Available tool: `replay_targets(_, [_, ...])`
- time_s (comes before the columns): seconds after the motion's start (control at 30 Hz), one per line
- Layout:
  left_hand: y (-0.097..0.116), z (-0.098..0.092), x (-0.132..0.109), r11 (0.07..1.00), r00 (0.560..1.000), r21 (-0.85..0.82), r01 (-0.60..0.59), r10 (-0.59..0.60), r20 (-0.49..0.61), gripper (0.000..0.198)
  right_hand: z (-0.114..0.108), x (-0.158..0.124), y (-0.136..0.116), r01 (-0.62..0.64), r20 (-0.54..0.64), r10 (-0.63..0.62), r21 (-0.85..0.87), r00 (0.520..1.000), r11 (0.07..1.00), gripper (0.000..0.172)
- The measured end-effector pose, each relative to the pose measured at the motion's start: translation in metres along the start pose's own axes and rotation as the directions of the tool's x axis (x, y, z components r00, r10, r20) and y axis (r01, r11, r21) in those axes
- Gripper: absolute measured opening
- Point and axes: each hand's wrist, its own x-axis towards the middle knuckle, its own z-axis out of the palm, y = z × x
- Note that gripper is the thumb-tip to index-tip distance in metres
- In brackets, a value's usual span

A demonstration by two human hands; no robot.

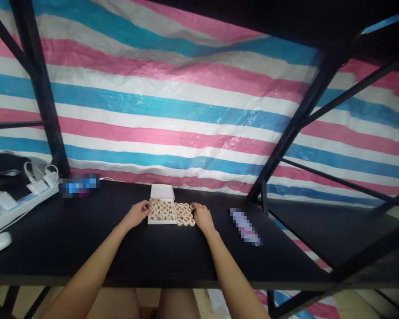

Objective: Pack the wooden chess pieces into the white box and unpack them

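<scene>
Against a pink, blue and white striped tarpaulin (186, 110), the black surface (86, 248) carries a shallow white square box (162, 216) of round cream discs, with loose cream discs (185, 215) just right of it. Our left hand (138, 213) curls on the box's left edge, and we cannot tell its grip. Our right hand (202, 217) lies open, fingertips touching the loose discs.

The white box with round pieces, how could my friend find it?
On the black table before the striped sheet, look midway along the far edge. The white box lies there, the left hand touching its left side. Its round pieces sit inside white walls; the loose pieces to its right lie bare on the table.
</scene>
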Motion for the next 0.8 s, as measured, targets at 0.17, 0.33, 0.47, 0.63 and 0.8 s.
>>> replay_targets(0.17, [0.001,0.0,0.0,1.0,1.0,0.017,0.009,-0.009,-0.012,0.037,0.003,0.0,0.001,0.03,-0.024,-0.03,0.029,0.999,0.999,0.047])
replay_targets(0.33, [0.009,-0.002,-0.002,0.999,1.0,0.033,0.011,-0.011,0.011,0.042,-0.008,-0.002,-0.003,0.067,-0.128,-0.057,0.073,0.99,0.995,0.046])
replay_targets(0.47, [0.017,-0.005,-0.005,0.999,0.999,0.05,0.001,-0.003,0.033,0.041,-0.021,-0.007,-0.033,0.179,-0.197,-0.155,0.112,0.968,0.977,0.041])
replay_targets(0.63, [0.021,-0.007,-0.007,0.998,0.999,0.067,-0.014,0.011,0.053,0.043,-0.02,-0.015,-0.102,0.401,-0.174,-0.374,0.163,0.911,0.902,0.03])
replay_targets(0.8, [0.019,-0.007,-0.008,0.997,0.997,0.067,-0.047,0.043,0.057,0.039,-0.012,-0.009,-0.138,0.311,-0.031,-0.311,0.2,0.95,0.929,0.026])
